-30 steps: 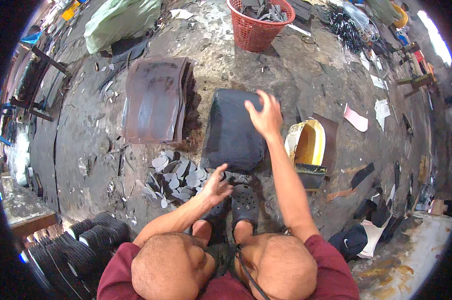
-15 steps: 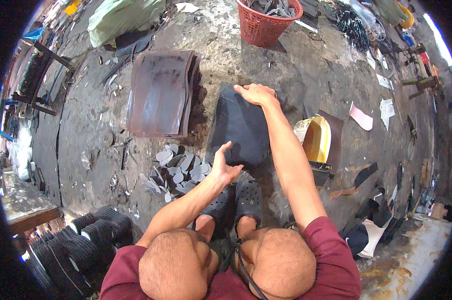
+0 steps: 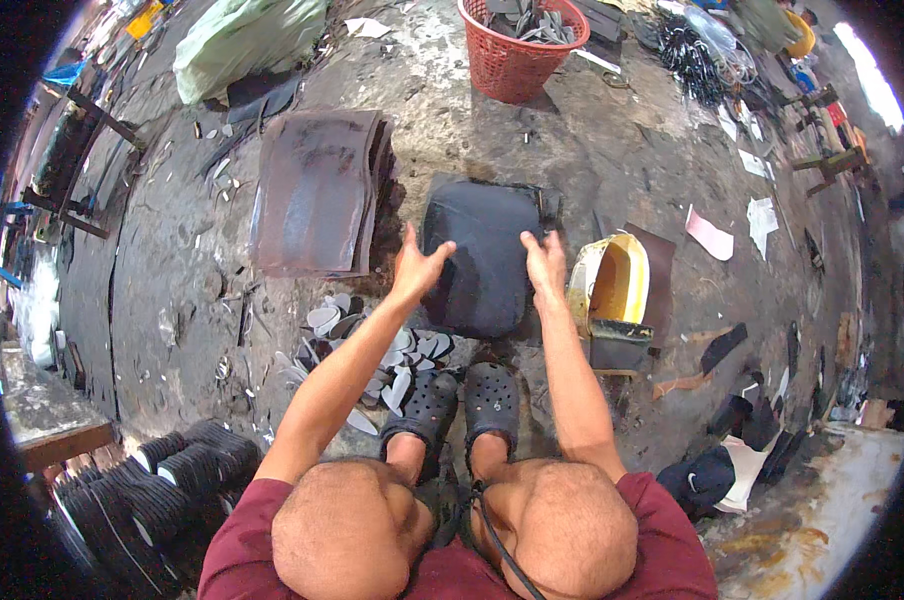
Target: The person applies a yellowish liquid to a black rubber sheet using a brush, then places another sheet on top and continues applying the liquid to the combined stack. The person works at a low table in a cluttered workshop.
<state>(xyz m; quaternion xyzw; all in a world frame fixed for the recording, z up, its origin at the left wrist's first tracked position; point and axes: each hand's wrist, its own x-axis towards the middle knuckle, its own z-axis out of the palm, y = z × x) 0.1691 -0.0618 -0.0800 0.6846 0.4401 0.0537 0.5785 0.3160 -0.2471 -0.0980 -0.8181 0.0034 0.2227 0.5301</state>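
A black sheet-like piece with rounded corners (image 3: pixel 482 265) lies on the floor in front of my feet; whether it is one sheet or a stack, I cannot tell. At its left edge is my left hand (image 3: pixel 419 268), fingers apart and the thumb reaching over the edge. Against the opposite edge, my right hand (image 3: pixel 545 268) has its thumb and fingers spread, slightly blurred. Neither hand is wrapped round anything. Grey oval cut pieces (image 3: pixel 402 365) are heaped between my left forearm and my black clogs (image 3: pixel 492 405).
Brown sheets (image 3: pixel 312 190) are stacked to the left. An open yellow-lined container (image 3: pixel 617 285) stands right of my right hand. Farther off are a red basket (image 3: pixel 517 65) of grey scraps and a pale green sack (image 3: pixel 247 45). Black sole-shaped pieces (image 3: pixel 162 480) are piled at lower left.
My right hand has come down from the black piece's far edge to its right side. My left hand has moved up and left from the near edge to the left side.
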